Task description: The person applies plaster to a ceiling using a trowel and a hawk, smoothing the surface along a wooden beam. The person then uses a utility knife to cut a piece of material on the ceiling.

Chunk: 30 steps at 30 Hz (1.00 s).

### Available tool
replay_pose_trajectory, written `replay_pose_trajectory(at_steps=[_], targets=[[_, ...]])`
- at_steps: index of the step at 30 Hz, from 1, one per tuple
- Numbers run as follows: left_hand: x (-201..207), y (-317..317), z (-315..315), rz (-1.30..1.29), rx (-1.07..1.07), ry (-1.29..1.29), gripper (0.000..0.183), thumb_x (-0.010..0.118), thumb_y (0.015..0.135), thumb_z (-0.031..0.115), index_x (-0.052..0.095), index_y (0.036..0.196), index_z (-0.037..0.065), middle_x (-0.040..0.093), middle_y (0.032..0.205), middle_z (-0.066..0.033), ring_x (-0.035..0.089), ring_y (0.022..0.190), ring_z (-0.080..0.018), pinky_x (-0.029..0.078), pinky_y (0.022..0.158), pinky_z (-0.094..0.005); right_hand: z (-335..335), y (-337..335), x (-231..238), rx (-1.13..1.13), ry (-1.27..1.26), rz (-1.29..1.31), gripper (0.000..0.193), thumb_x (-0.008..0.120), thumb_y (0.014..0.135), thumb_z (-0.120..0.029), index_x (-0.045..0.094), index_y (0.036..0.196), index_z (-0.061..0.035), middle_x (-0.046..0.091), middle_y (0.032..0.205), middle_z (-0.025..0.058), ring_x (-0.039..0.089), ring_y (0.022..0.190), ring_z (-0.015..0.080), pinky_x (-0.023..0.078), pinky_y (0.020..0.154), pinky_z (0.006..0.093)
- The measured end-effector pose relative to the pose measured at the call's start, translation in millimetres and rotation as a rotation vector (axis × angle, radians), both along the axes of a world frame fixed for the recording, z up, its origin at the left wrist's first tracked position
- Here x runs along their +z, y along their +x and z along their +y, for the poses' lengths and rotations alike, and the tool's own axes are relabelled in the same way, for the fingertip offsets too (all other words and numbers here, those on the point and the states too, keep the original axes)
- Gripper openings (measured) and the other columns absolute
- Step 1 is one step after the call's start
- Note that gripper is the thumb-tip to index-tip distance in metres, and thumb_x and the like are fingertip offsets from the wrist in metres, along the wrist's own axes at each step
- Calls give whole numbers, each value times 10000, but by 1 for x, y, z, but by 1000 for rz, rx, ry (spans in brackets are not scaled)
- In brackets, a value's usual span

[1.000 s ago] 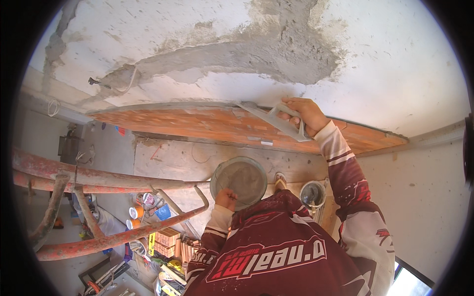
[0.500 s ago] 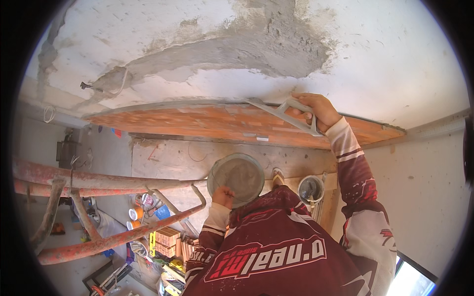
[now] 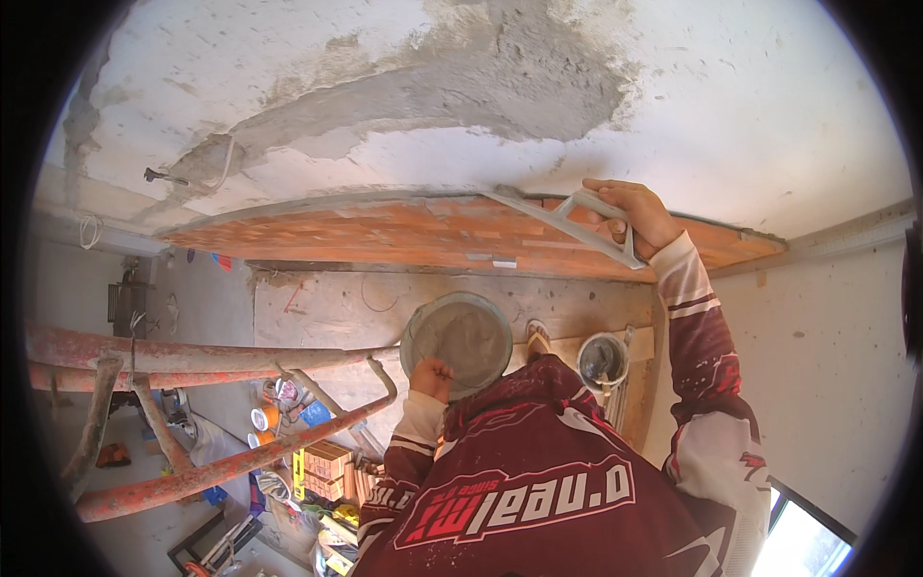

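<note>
My right hand (image 3: 642, 215) is wrapped round the handle of a grey plastering float (image 3: 569, 228). The float is seen almost edge-on, its far tip at the line where the white wall (image 3: 750, 125) meets the orange brick strip (image 3: 385, 237). Low in the middle, my left hand (image 3: 432, 378) is closed at the near left rim of a round bucket (image 3: 505, 332) of grey mortar (image 3: 466, 338). Whatever its fingers hold, if anything, cannot be made out. Grey mortar (image 3: 413, 101) is spread in a broad curved patch on the wall above.
Red, mortar-stained scaffold tubes (image 3: 221, 360) cross at the left. A smaller pail (image 3: 604, 362) stands right of my foot (image 3: 538, 337) on boards (image 3: 317, 303). A cable end (image 3: 165, 177) sticks out of the wall. Stacked bricks (image 3: 328, 468) and buckets (image 3: 265, 417) lie farther below.
The right hand and float have shifted slightly to the right along the top of the brick strip. The left hand stays at the bucket. The whole view has moved a little.
</note>
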<state>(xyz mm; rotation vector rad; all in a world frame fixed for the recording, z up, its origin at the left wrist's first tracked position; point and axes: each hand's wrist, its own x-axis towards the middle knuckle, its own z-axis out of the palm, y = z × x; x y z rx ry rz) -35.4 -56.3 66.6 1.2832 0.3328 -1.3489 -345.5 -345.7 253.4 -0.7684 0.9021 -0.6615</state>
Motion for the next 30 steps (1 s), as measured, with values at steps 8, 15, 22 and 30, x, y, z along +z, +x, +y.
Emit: replay_pose_trajectory(at_steps=[8, 15, 22, 30], targets=[[-7, 1, 3, 21, -22, -48, 121, 495, 703, 4, 415, 652, 79, 390, 628, -42, 388, 580, -181, 377, 583, -351, 9, -10, 7, -21, -14, -38, 391, 428, 851, -89, 406, 1197, 91, 549, 687, 80, 389, 423, 50, 309, 319, 143], [7, -9, 0, -53, 9, -56, 103, 500, 706, 8, 431, 669, 75, 417, 629, -51, 415, 574, -190, 395, 576, -345, 55, 46, -20, 11, -274, 112, 321, 488, 849, -130, 537, 1142, -10, 591, 725, 56, 383, 420, 37, 320, 375, 175], [-2, -7, 6, -73, 14, -51, 89, 483, 706, 6, 429, 674, 69, 420, 643, -58, 413, 579, -189, 395, 583, -351, 84, 162, -86, -37, -388, -11, 339, 552, 828, -134, 550, 1161, -68, 572, 725, 0, 385, 478, 14, 310, 419, 174], [-3, -7, 2, -81, -23, -45, 61, 477, 702, 13, 441, 672, 52, 430, 652, -69, 423, 588, -201, 392, 588, -344, 78, 174, -98, -112, -385, 102, 341, 560, 806, -146, 566, 1126, -28, 632, 936, 97, 559, 788, 107, 452, 654, 249]])
